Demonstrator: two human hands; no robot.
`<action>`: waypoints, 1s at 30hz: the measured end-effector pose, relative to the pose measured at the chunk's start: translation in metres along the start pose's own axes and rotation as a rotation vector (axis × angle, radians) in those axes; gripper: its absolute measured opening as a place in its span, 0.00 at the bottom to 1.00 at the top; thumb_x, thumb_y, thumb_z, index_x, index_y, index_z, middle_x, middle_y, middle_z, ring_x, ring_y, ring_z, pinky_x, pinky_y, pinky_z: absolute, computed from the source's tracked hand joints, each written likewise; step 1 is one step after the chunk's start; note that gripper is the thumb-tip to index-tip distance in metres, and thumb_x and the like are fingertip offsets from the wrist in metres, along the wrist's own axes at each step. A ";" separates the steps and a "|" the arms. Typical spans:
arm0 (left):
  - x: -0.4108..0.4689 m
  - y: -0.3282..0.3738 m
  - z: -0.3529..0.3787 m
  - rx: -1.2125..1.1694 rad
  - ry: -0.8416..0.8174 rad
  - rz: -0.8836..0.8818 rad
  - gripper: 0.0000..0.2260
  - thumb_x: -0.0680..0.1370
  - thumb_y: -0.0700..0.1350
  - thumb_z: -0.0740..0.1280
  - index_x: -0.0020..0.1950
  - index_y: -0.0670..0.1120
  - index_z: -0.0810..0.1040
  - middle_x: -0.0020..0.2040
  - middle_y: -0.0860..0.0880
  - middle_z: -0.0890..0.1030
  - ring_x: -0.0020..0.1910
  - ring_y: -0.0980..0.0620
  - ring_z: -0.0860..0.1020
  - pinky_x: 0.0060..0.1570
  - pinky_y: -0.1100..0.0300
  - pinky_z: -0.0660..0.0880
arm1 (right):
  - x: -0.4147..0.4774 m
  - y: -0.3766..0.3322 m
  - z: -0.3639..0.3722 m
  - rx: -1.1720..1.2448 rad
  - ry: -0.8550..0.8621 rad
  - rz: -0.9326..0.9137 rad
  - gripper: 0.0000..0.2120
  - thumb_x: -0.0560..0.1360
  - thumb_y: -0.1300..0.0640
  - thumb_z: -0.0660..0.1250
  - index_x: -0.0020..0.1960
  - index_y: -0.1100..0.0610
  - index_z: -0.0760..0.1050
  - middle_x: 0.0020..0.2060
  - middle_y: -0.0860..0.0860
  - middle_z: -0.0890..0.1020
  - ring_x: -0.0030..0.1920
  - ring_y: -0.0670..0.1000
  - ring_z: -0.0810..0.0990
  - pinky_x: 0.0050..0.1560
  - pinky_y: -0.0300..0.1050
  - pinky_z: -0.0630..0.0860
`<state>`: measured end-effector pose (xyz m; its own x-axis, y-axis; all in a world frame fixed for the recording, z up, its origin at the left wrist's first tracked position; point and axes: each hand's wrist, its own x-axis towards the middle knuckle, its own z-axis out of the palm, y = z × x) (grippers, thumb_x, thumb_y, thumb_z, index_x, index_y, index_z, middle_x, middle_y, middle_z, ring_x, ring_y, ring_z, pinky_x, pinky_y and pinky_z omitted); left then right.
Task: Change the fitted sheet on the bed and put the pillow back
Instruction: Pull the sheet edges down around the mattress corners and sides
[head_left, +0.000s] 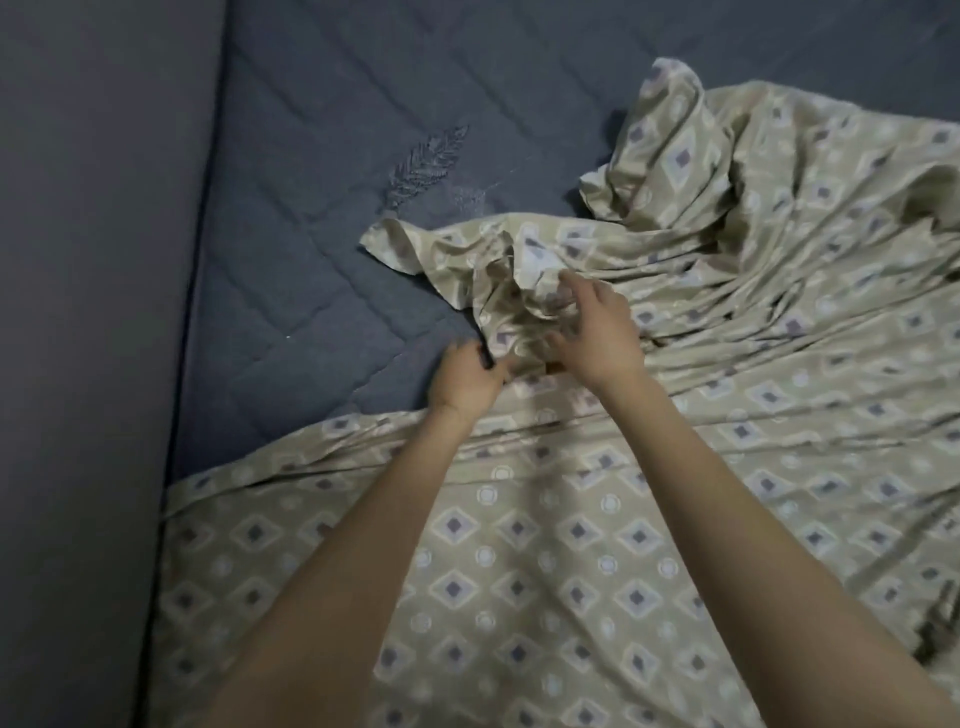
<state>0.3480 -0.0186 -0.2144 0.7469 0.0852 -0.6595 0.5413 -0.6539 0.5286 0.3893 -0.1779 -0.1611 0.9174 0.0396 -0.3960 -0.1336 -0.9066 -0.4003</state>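
Maybe halfway: the fitted sheet covers the near part of the mattress, far corner's bare, left hand pinches its bunched edge, right hand rests spread-fingered on the crumple, no pillow in sight.

Sheet beyond right and bottom edges
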 end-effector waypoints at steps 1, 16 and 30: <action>0.007 0.000 0.008 0.167 0.052 0.048 0.20 0.79 0.58 0.64 0.56 0.41 0.73 0.56 0.41 0.75 0.53 0.40 0.77 0.44 0.52 0.73 | 0.014 0.006 0.005 -0.052 -0.035 0.027 0.37 0.72 0.52 0.71 0.76 0.50 0.59 0.67 0.58 0.69 0.66 0.62 0.67 0.61 0.57 0.70; 0.113 -0.005 -0.134 -0.674 0.465 0.187 0.12 0.82 0.38 0.57 0.44 0.54 0.67 0.37 0.45 0.78 0.33 0.45 0.78 0.31 0.56 0.72 | 0.150 -0.091 -0.005 0.158 -0.099 -0.229 0.16 0.78 0.58 0.63 0.66 0.57 0.73 0.59 0.58 0.81 0.58 0.61 0.78 0.48 0.45 0.70; 0.115 -0.044 -0.196 -0.163 0.423 0.177 0.17 0.78 0.46 0.68 0.65 0.44 0.72 0.57 0.46 0.78 0.56 0.46 0.77 0.58 0.55 0.74 | 0.180 -0.155 0.007 0.173 -0.068 -0.338 0.41 0.72 0.50 0.72 0.78 0.45 0.54 0.68 0.52 0.72 0.67 0.56 0.69 0.66 0.56 0.68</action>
<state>0.4861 0.1673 -0.2090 0.9061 0.3038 -0.2943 0.4199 -0.5625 0.7122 0.5724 -0.0279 -0.1759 0.8943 0.3573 -0.2693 0.1056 -0.7533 -0.6491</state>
